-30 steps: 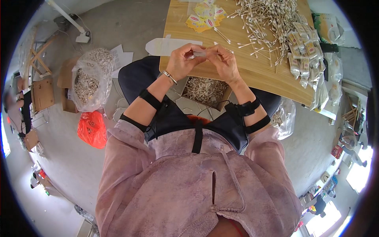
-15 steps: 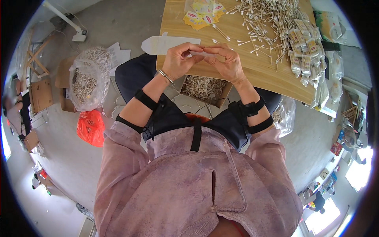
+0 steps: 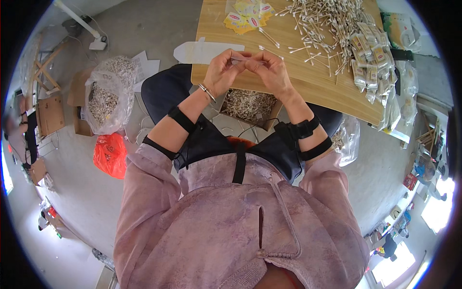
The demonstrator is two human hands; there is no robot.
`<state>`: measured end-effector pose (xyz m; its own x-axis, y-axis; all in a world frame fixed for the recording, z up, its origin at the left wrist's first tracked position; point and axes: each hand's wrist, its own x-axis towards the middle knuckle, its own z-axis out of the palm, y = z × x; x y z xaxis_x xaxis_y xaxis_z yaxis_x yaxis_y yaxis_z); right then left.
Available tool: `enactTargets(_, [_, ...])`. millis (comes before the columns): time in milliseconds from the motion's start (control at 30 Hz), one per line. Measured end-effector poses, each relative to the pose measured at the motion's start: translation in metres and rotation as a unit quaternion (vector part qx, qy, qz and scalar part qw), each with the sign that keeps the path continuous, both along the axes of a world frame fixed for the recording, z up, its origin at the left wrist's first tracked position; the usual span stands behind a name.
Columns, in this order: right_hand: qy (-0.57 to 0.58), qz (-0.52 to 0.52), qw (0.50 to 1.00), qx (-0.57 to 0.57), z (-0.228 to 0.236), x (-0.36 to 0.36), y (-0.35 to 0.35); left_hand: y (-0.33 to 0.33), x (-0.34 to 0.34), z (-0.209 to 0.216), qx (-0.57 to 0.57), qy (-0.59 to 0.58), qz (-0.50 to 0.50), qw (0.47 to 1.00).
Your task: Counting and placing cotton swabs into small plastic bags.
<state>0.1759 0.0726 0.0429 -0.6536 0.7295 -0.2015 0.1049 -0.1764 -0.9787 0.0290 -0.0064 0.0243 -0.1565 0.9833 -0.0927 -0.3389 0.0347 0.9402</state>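
Observation:
Over the front edge of the wooden table (image 3: 308,77), my two hands meet fingertip to fingertip. My left hand (image 3: 222,72) is closed in a pinch on a thin, pale, translucent piece (image 3: 236,60), perhaps plastic film; fingers cover most of it. My right hand (image 3: 272,74) pinches the same piece from the other side. A white paper strip (image 3: 195,52) lies at the table's left edge, beside my left hand. Beyond my right hand are loose cotton swabs (image 3: 332,29) in a heap and a few scattered ones. Yellow printed cards (image 3: 248,17) lie at the far side.
Filled small packets (image 3: 373,60) are piled at the table's right. A box of swabs (image 3: 248,108) stands below the table edge, between my knees. On the floor at left are a large clear bag of swabs (image 3: 103,103) and a red plastic bag (image 3: 109,156).
My hands have drawn closer together, with the fingers more tightly bunched around the thin piece. My right hand has shifted slightly left. The things on the table have not moved.

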Motion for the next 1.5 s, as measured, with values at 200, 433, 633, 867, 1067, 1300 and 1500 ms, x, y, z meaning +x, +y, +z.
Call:
enactTargets(200, [0.076, -0.004, 0.996, -0.045, -0.009, 0.000, 0.009, 0.005, -0.007, -0.005, -0.012, 0.056, -0.015, 0.998])
enactTargets(433, [0.055, -0.002, 0.998, -0.026, -0.017, 0.002, 0.010, 0.004, -0.007, 0.000, -0.019, 0.005, -0.012, 1.000])
enactTargets(633, [0.107, -0.001, 0.992, -0.065, -0.015, -0.002, 0.009, 0.006, -0.011, -0.007, 0.021, 0.036, -0.021, 0.999])
enactTargets(867, [0.017, -0.019, 0.998, 0.049, -0.013, 0.006, 0.011, 0.009, -0.007, 0.009, 0.097, 0.304, 0.040, 0.947])
enactTargets(1067, [-0.043, -0.021, 0.929, 0.367, -0.007, 0.013, 0.009, 0.009, -0.006, 0.012, 0.113, 0.379, 0.078, 0.915])
enactTargets(1300, [-0.053, -0.049, 0.815, 0.575, -0.011, 0.015, 0.010, 0.009, -0.004, 0.018, 0.252, 0.592, 0.159, 0.749])
enactTargets(1500, [-0.099, -0.063, 0.735, 0.667, -0.013, 0.012, 0.008, 0.007, -0.007, 0.007, 0.261, 0.671, 0.149, 0.678])
